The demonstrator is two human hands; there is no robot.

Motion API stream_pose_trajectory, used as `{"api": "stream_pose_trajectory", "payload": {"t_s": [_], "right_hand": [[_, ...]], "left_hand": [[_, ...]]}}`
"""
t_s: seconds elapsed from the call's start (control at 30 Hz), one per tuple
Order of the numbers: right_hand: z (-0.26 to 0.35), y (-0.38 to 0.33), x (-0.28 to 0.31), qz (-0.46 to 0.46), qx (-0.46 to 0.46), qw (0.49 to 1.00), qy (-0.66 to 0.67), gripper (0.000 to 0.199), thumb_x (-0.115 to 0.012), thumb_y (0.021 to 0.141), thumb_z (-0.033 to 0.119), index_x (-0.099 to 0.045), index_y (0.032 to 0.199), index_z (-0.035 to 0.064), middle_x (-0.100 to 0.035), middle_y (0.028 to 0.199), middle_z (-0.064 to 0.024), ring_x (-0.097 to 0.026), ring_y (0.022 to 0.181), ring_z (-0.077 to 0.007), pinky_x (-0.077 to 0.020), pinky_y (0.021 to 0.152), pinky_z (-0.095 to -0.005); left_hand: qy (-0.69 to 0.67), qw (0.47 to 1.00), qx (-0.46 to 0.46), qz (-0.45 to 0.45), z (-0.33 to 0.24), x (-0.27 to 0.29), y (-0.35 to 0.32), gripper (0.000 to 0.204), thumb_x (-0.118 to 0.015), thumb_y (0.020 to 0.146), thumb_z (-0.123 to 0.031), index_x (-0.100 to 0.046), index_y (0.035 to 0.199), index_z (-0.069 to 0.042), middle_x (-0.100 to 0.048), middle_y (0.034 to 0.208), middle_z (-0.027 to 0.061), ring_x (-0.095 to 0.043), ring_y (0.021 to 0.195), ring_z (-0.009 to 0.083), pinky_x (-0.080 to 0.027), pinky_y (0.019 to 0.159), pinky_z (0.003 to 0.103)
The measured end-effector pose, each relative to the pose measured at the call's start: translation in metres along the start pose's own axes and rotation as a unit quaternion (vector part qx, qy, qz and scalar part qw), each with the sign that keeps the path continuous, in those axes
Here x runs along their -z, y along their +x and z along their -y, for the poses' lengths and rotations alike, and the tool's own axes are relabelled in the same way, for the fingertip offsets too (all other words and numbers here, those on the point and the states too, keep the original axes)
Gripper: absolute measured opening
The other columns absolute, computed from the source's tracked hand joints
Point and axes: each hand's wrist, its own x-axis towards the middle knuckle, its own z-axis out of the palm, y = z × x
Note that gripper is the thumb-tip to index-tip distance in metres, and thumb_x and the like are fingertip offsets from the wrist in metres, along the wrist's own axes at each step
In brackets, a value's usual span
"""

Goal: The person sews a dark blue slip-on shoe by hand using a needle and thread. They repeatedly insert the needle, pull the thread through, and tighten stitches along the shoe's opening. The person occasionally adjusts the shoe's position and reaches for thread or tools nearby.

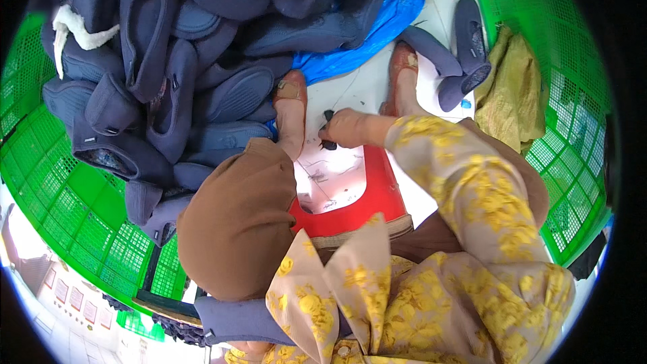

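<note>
A heap of dark navy slippers (195,61) fills a green mesh basket (60,195) at upper left; another green basket (573,94) curves round the right. A red stool (377,195) stands between the knees. The right hand (347,128) pinches a small black piece (328,143) just above it. The left hand is hidden, its grip untellable.

White floor (367,87), slipper pile (189,61), blue sheet (377,34)
</note>
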Motion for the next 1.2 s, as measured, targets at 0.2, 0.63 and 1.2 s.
{"api": "stream_pose_trajectory", "payload": {"t_s": [0.2, 0.63, 1.2], "right_hand": [[-0.010, 0.031, -0.114, -0.088, -0.076, 0.992, -0.055, 0.009, -0.056, 0.085, 0.019, -0.059, 0.088, 0.0108, -0.059, 0.060, -0.0067, -0.064, 0.057, -0.0295, -0.0494, 0.055, -0.0449], [-0.034, -0.012, 0.022, -0.234, -0.328, 0.912, 0.082, 0.023, -0.058, 0.078, 0.003, -0.061, 0.101, 0.0052, -0.069, 0.089, -0.0207, -0.067, 0.087, -0.0387, -0.0525, 0.075, -0.0481], [0.221, -0.341, 0.278, -0.794, -0.283, 0.500, -0.201, 0.036, -0.061, 0.092, 0.031, -0.061, 0.124, 0.0153, -0.067, 0.114, -0.0113, -0.065, 0.102, -0.0248, -0.0493, 0.088, -0.0352]], "left_hand": [[-0.018, 1.000, 0.004, 0.023, 0.015, -0.014, 0.025, 0.015, -0.063, 0.084, -0.021, -0.063, 0.081, -0.005, -0.061, 0.072, 0.0159, -0.058, 0.060, 0.0333, -0.047, 0.058, 0.043], [-0.043, 0.996, -0.057, -0.049, 0.008, -0.021, 0.019, 0.014, -0.065, 0.082, -0.022, -0.063, 0.078, -0.009, -0.060, 0.070, 0.0136, -0.057, 0.058, 0.0317, -0.047, 0.056, 0.042], [-0.102, 0.948, -0.200, -0.226, -0.091, -0.006, -0.031, 0.033, -0.067, 0.089, -0.025, -0.048, 0.063, -0.015, -0.048, 0.059, 0.0044, -0.053, 0.054, 0.0209, -0.043, 0.051, 0.034]]}}
